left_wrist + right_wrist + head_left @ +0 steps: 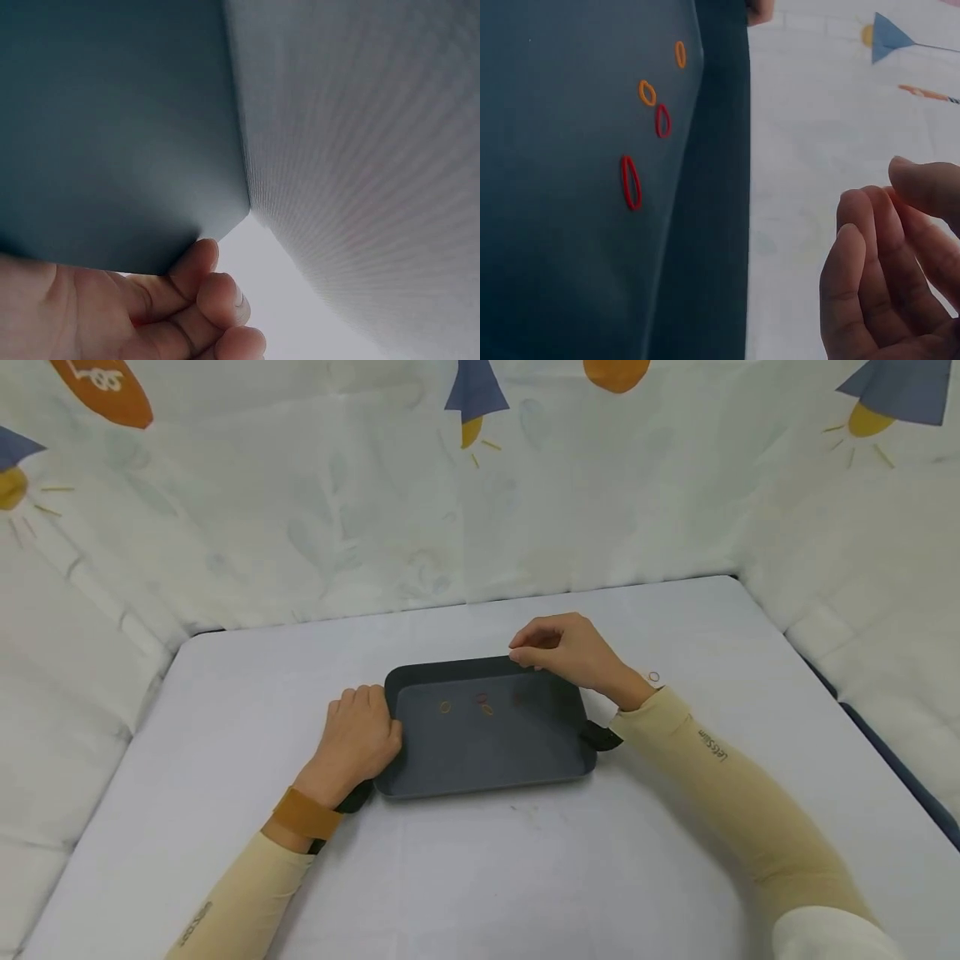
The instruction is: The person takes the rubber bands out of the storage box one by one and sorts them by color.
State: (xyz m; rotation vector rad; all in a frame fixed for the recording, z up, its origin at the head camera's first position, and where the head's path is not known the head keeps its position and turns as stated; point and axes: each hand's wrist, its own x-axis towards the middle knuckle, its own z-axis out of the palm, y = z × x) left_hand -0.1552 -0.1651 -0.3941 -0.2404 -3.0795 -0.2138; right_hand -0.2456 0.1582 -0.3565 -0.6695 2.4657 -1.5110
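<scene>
Dk tray, L hand gripping, 4 rings inside

Dark rectangular tray, two red bands, two orange bands lying inside, another band outside, right

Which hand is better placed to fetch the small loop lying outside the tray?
Probably the right hand: it hovers by the far edge of the tray, nearer that loop, while the left hand grips the tray's left side, farther away.
</scene>
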